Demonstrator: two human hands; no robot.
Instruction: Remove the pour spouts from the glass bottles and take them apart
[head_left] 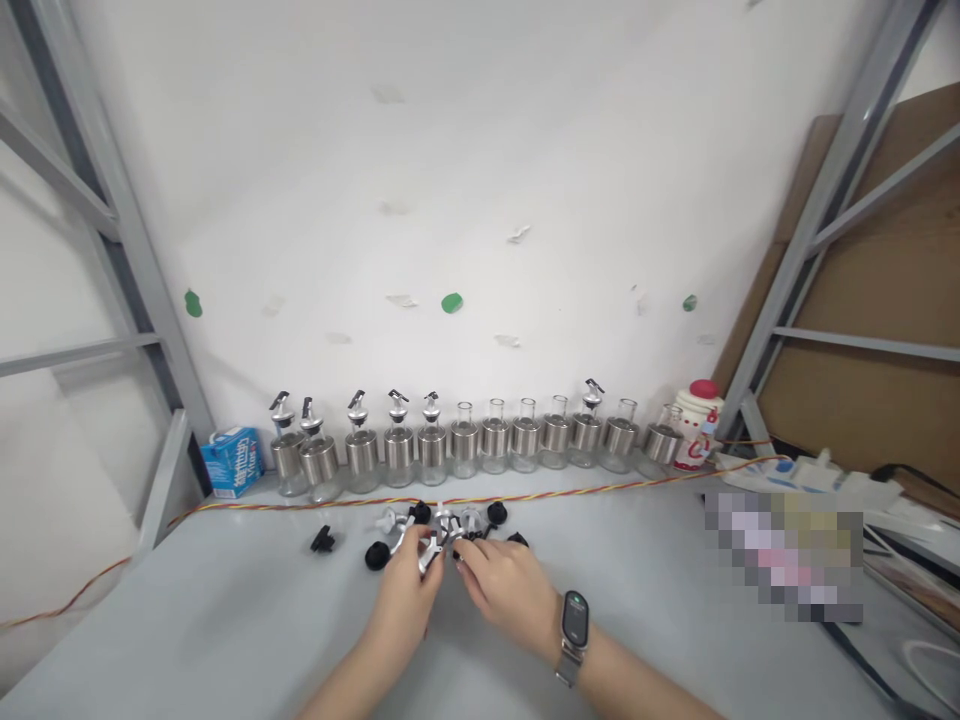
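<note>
Blue carton (232,465), red-lidded container (696,422)

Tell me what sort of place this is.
Probably a workbench, perhaps in a workshop: a row of glass bottles, loose pourer parts lying on it, and metal framing at both sides.

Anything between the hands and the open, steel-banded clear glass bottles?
Yes. Loose black and silver spout parts lie beyond the left hand and right hand; behind them a thin red-and-yellow twisted wire crosses in front of the bottles. Both lie low, so likely easy to reach over.
</note>
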